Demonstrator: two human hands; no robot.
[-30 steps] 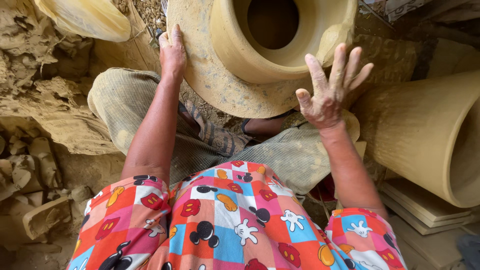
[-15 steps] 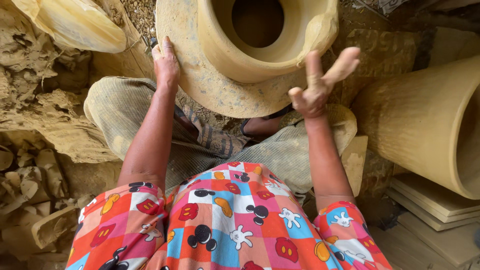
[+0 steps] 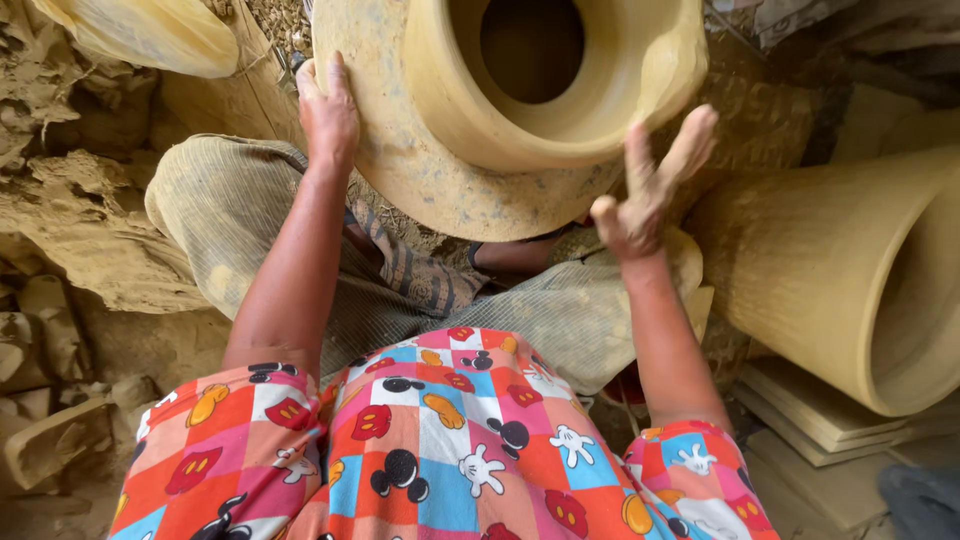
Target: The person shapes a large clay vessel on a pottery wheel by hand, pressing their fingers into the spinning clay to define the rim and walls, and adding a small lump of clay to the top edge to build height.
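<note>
A wet, yellow clay pot (image 3: 540, 110) with a wide round mouth stands on a clay-caked disc (image 3: 400, 170) in front of me. My left hand (image 3: 325, 110) lies flat on the disc's left rim. My right hand (image 3: 650, 185), smeared with clay, is raised close to the pot's right side, fingers spread, holding nothing. I cannot tell whether it touches the pot wall. A lump of soft clay (image 3: 680, 60) sags on the pot's right rim.
A large finished clay cylinder (image 3: 850, 260) lies on its side at the right, above stacked flat slabs (image 3: 810, 410). Lumps of raw clay (image 3: 70, 230) pile up at the left. A plastic-covered shape (image 3: 150, 35) sits top left. My crossed legs lie under the disc.
My right hand has swung from spread open, palm away from the pot, in toward the pot's right side. My left hand has stayed on the disc's rim. The view has moved closer.
</note>
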